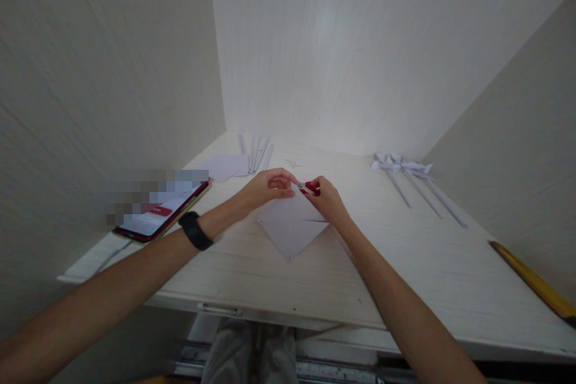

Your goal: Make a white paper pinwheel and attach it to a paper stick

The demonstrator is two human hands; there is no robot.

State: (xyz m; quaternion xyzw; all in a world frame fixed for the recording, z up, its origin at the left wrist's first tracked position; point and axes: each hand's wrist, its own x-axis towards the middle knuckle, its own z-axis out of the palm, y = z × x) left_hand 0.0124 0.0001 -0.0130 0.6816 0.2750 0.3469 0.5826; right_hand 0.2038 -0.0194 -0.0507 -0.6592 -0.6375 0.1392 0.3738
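A square sheet of white paper (292,228) lies in front of me, turned with one corner toward me. A dark slit runs inward from near its right corner. My left hand (272,186) is closed at the paper's far corner, thumb and fingers pinching it. In my right hand (327,195) are small red-handled scissors (310,187), their short metal tip pointing left at that same far corner, close to my left fingertips. Part of the scissors is hidden by my fingers. A black band is on my left wrist.
At the left lies a phone (157,207) with its screen lit. Behind it are paper sheets (227,166) and several rolled paper sticks (258,153). Paper pinwheels (400,163) on sticks lie at the right. A yellow object (533,279) rests by the right wall. Walls enclose the white table (432,270).
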